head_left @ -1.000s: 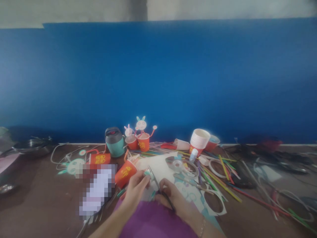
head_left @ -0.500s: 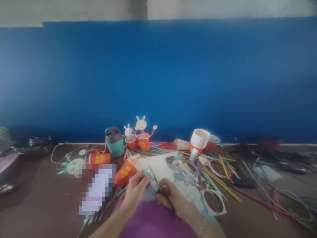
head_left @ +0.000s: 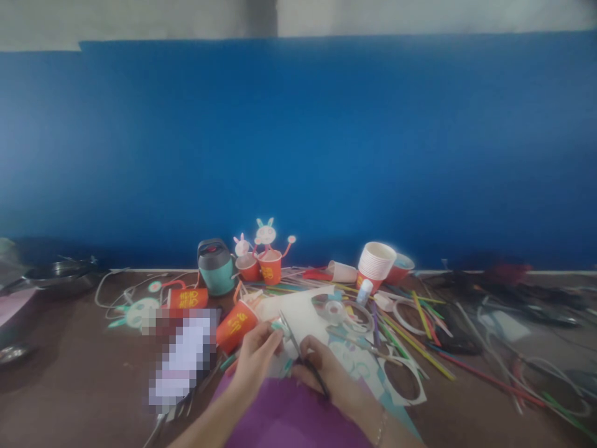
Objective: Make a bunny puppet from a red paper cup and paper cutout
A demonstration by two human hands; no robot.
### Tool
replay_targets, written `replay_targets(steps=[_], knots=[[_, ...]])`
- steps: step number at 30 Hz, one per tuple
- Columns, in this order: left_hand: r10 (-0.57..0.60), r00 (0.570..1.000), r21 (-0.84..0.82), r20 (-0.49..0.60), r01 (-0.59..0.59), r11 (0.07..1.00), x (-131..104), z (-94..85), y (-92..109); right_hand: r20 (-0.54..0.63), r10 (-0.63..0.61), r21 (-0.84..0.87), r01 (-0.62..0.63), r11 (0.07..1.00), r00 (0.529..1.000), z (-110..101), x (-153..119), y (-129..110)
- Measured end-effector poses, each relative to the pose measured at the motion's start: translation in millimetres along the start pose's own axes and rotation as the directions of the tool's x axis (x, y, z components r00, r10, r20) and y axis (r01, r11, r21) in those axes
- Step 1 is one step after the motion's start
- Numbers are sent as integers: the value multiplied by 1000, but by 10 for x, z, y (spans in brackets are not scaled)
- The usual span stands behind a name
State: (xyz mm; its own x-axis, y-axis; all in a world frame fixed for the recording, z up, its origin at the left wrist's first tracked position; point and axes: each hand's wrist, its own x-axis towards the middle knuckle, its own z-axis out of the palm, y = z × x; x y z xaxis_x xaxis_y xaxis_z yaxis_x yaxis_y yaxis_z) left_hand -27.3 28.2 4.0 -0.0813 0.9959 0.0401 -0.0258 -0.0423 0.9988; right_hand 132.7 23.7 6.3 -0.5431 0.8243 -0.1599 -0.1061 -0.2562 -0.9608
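Purple sheet [head_left: 289, 420] nearest on the desk [head_left: 93, 379]; places below are relative to it.

Left hand [head_left: 252, 358]: fingers closed in a pinch on a small white-and-green paper piece [head_left: 278, 325], just beyond the sheet's far edge. Likely held by the rim to leave the side facing the blades free. Right hand [head_left: 333, 373]: fingers curled round the handles of the scissors [head_left: 318, 378], blades pointing away and slightly left, beside the paper piece. Grip looks suited to steering the blades; can't tell exact blade gap.

Right of sheet: card with round hole [head_left: 415, 392], drawn paper [head_left: 361, 361], coloured sticks [head_left: 443, 367] spread loose, probably for easy reach. Left: phone [head_left: 184, 361], screen pixelated, unreadable.

Beyond sheet: white paper [head_left: 303, 306], tape roll [head_left: 334, 309], small bottle [head_left: 365, 290], label not legible. Beyond and left: tipped red cup [head_left: 237, 326], another red cup [head_left: 187, 298] on its side, rabbit face cutout [head_left: 142, 311] beside it.

Farthest beyond sheet: teal flask [head_left: 217, 278], no brand visible; upright red cup [head_left: 270, 267] with rabbit figure [head_left: 265, 234] above its rim, cup probably acting as base; nested cup stack [head_left: 377, 261], likely nested to save room. Yellow characters on the red cups, too blurred to read. Blue wall panel [head_left: 298, 143] behind, no writing seen.
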Motion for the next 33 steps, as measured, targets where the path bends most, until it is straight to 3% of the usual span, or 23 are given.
replay_targets(steps=[16, 33], knots=[[6, 1000, -18, 8, -6, 1000, 6, -7, 30, -7, -38, -60, 37, 998, 999, -7, 1, -1], [5, 1000, -2, 17, -5, 1000, 23, -15, 42, 54, -1, 96, -4, 995, 999, -27, 14, 19]])
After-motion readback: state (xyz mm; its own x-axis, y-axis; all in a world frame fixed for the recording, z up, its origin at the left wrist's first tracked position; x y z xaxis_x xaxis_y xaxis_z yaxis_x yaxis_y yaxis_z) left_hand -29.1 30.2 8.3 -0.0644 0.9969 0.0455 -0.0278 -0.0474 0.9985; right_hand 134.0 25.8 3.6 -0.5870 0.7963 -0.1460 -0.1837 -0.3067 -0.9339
